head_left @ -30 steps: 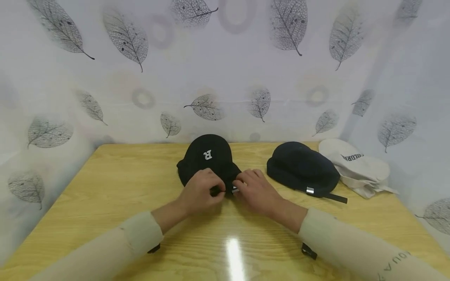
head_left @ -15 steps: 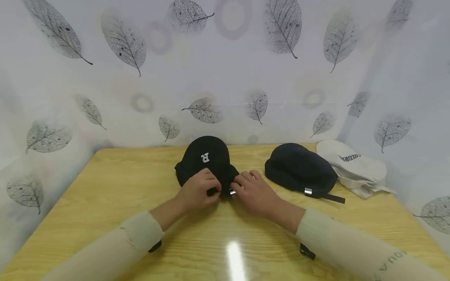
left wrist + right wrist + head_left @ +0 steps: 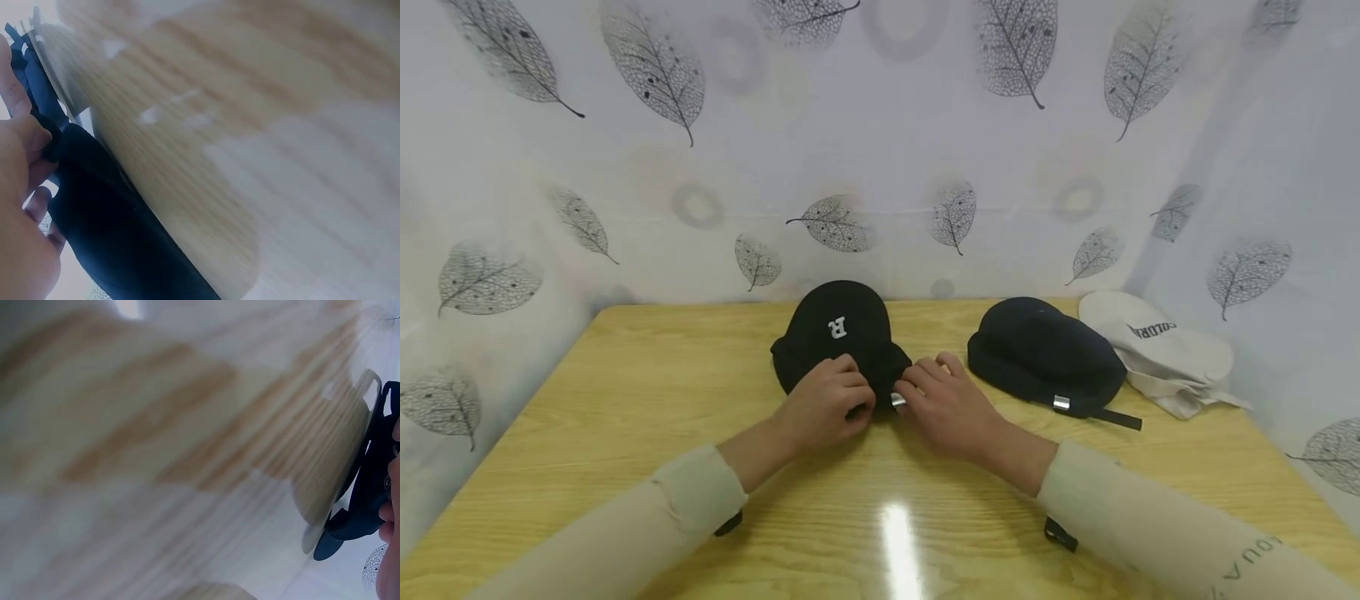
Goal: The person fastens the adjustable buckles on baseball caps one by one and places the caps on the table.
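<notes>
A black cap (image 3: 859, 302) with a white letter R lies near the table's back edge, its crown towards the wall. At the cap's near edge my left hand (image 3: 823, 407) pinches black fabric between thumb and fingers; the fingertips are partly hidden. Just to its right, my right hand (image 3: 946, 410) grips the cap's edge beside a small silver buckle (image 3: 898, 400). In the left wrist view, dark cap fabric (image 3: 119, 219) hangs by the fingers. The right wrist view has the black cap (image 3: 365, 509) at its right border, with fingers on it.
On the right lies a dark navy cap (image 3: 1037, 354) with a silver buckle and a loose strap. Partly behind it is a cream cap (image 3: 1180, 354) with dark lettering. A leaf-patterned curtain (image 3: 895, 150) backs the wooden table (image 3: 647, 367).
The head view shifts slightly. Both hands stay at the cap's near edge; the silver buckle has turned a little and shows more of its face. The other caps have not moved.
</notes>
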